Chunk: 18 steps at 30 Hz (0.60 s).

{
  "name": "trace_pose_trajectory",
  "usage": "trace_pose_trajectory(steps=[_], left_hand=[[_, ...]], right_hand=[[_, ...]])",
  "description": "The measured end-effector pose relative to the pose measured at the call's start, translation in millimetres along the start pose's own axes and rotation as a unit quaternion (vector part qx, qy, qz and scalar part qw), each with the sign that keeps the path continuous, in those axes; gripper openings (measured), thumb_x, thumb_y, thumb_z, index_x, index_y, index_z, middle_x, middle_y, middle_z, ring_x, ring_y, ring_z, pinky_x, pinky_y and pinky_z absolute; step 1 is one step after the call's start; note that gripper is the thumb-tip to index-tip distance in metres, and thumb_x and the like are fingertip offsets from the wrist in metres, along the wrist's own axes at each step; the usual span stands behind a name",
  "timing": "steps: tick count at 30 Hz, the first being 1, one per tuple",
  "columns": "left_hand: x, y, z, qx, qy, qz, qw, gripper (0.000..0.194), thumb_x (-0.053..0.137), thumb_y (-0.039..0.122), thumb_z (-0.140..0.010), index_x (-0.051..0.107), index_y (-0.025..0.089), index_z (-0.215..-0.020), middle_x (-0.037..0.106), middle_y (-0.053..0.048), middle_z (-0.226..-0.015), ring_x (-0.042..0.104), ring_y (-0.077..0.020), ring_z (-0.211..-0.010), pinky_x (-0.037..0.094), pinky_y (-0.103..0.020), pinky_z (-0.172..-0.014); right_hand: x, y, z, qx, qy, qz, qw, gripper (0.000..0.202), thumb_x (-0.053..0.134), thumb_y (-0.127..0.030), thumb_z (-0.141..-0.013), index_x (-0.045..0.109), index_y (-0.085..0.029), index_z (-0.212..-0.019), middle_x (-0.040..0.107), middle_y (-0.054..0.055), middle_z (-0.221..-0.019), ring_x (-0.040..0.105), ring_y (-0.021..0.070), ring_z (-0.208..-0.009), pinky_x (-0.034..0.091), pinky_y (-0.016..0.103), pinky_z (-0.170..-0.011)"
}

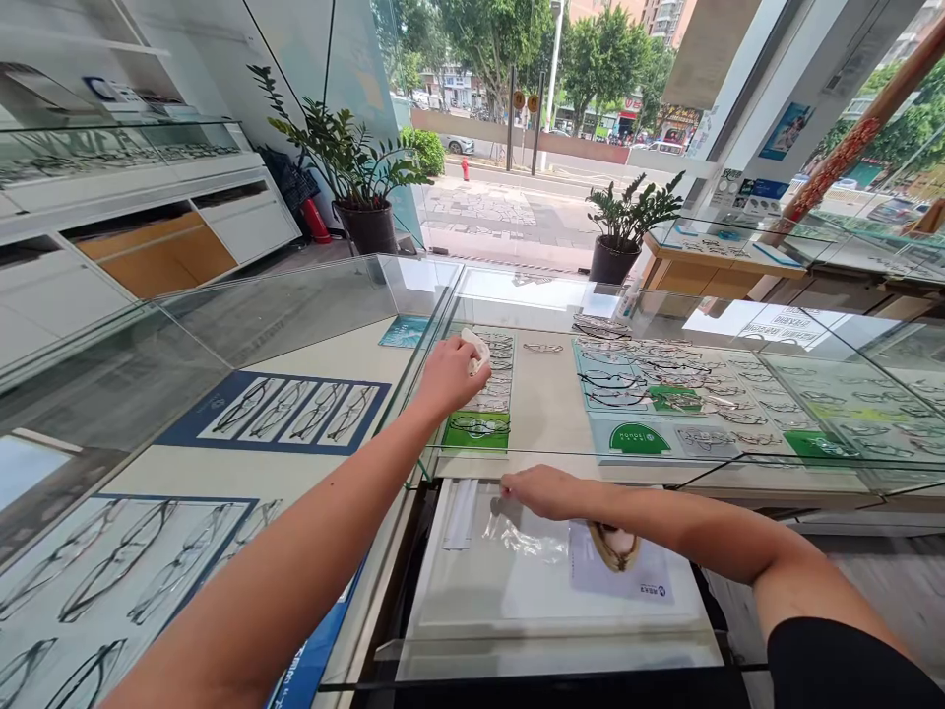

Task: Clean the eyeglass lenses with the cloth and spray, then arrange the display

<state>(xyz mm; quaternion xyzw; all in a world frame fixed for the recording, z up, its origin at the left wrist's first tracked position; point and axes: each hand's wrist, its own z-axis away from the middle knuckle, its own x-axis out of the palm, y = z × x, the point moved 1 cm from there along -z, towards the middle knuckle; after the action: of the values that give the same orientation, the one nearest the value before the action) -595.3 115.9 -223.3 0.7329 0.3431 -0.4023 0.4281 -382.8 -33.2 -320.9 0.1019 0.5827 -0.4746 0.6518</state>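
Observation:
My left hand is closed around a crumpled white wad, perhaps tissue or cloth; the fingers hide part of it. It is over the glass display case, above a column of eyeglasses on a green and white card. My right hand is at the back edge of an open drawer, thumb and fingers pinched together. Whatever is between those fingertips is too small to make out. Just below it lies a clear plastic bag. A tan pouch sits partly under my right forearm.
Glass panels edge the counter all round. Eyeglasses on a blue-bordered board stand to the left, and more frames fill the case at right. Beyond are two potted plants and a wooden table.

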Motion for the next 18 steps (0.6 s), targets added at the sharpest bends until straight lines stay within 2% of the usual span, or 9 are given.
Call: trace_pose_trajectory(steps=[3, 9, 14, 18], left_hand=[[-1.0, 1, 1, -0.001, 0.0, -0.004, 1.0, 0.027, 0.065, 0.043, -0.103, 0.075, 0.02, -0.112, 0.071, -0.019, -0.131, 0.065, -0.0416, -0.125, 0.055, -0.056, -0.11], [-0.5, 4, 4, -0.002, 0.003, -0.007, 1.0, 0.022, 0.066, 0.04, -0.103, 0.074, 0.021, -0.11, 0.071, -0.018, -0.126, 0.064, -0.0404, -0.122, 0.054, -0.056, -0.109], [-0.5, 5, 6, -0.01, 0.005, -0.003, 1.0, 0.018, 0.069, 0.038, -0.102, 0.072, 0.021, -0.108, 0.071, -0.017, -0.125, 0.064, -0.0395, -0.121, 0.054, -0.055, -0.109], [-2.2, 4, 9, -0.017, 0.006, 0.019, 1.0, 0.015, 0.071, 0.036, -0.101, 0.07, 0.021, -0.104, 0.07, -0.015, -0.123, 0.064, -0.0374, -0.12, 0.054, -0.053, -0.108]], right_hand=[[-12, 34, -21, 0.049, 0.07, -0.005, 0.996, 0.021, 0.058, -0.018, -0.114, 0.075, -0.024, -0.125, 0.085, 0.005, -0.121, 0.076, 0.0208, -0.104, 0.051, 0.029, -0.084], [-46, 111, -66, 0.182, 0.194, 0.042, 0.963, 0.031, 0.049, -0.013, -0.114, 0.074, -0.018, -0.132, 0.077, 0.016, -0.138, 0.071, 0.0263, -0.12, 0.051, 0.035, -0.102], [-70, 169, -101, 0.264, 0.269, 0.087, 0.922, 0.046, 0.046, -0.027, -0.116, 0.069, -0.01, -0.152, 0.061, 0.025, -0.166, 0.05, 0.0382, -0.153, 0.041, 0.05, -0.126], [-77, 206, -130, 0.299, 0.285, 0.109, 0.904, 0.056, 0.04, -0.03, -0.115, 0.064, -0.008, -0.16, 0.048, 0.021, -0.183, 0.035, 0.0384, -0.168, 0.033, 0.051, -0.134]])
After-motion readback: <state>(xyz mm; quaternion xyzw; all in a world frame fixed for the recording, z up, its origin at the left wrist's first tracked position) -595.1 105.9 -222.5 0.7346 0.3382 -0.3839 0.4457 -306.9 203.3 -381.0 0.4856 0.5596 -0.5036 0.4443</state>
